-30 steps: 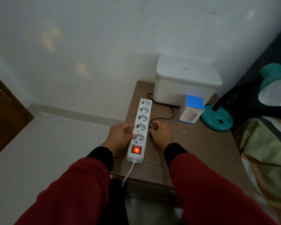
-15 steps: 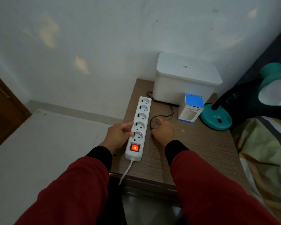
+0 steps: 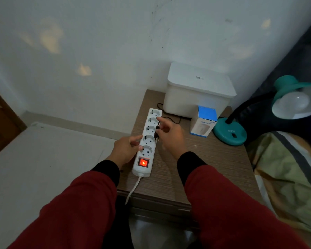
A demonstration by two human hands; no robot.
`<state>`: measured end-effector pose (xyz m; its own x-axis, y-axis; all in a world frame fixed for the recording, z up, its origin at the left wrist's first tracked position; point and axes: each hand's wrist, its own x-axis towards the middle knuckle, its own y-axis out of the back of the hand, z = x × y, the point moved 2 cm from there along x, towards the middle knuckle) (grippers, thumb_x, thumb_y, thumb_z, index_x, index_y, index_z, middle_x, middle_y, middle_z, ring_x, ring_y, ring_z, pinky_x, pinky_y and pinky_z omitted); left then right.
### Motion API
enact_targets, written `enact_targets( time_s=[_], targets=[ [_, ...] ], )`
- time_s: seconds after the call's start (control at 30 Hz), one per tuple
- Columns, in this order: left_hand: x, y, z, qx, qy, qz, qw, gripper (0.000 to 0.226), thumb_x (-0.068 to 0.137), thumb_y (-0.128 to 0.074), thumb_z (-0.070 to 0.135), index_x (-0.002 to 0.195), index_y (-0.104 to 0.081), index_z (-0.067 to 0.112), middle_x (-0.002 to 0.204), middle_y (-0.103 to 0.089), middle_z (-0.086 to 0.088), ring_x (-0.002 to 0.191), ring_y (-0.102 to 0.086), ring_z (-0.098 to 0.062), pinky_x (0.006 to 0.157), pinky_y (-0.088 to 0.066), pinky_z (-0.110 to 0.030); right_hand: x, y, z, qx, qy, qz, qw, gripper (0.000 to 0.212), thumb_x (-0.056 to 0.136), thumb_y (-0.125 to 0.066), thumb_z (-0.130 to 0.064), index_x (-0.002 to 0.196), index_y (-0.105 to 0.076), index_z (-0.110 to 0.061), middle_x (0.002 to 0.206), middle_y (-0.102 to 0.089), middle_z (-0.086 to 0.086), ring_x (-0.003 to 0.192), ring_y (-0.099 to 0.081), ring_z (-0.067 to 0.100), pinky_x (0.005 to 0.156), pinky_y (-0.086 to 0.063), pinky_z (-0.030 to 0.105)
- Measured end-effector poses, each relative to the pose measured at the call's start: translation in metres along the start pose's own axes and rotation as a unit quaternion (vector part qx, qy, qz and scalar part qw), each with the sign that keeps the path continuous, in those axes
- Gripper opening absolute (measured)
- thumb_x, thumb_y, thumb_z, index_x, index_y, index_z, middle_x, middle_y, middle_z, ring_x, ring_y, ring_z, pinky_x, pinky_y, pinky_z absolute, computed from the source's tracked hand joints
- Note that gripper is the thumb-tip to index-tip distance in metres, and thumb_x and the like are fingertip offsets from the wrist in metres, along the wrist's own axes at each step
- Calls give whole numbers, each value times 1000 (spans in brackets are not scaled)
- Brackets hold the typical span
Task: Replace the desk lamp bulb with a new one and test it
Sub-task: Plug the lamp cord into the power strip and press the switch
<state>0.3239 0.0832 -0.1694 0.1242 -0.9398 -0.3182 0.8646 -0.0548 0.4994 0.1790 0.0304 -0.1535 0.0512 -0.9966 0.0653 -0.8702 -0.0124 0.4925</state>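
A white power strip lies on the wooden bedside table, its red switch glowing. My left hand presses on the strip's left side, thumb on its top. My right hand holds a small black plug just above the strip's right edge, prongs pointing down, beside the middle sockets. Its black cord runs back toward the teal desk lamp. The lamp's base sits at the table's right; its shade holds a white bulb, unlit.
A white lidded box stands at the table's back against the wall. A small blue-and-white carton stands in front of it. A bed with a green blanket borders the right. A wooden door is at far left.
My right hand has lifted from the table beside the strip, bringing the black plug up and forward to the strip's edge. My left hand stays on the strip.
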Motion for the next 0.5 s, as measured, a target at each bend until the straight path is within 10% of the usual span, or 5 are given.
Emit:
enact_targets(
  time_s=[0.5],
  targets=[
    [2, 2, -4, 0, 5, -5, 1000, 48, 87, -63, 14, 133, -52, 22, 126, -62, -8, 118, -56, -18, 95, -38, -22, -2, -21, -1, -40, 6, 17, 999, 22, 79, -67, 1, 100, -64, -6, 87, -63, 2, 68, -53, -3, 58, -43, -2]
  ],
)
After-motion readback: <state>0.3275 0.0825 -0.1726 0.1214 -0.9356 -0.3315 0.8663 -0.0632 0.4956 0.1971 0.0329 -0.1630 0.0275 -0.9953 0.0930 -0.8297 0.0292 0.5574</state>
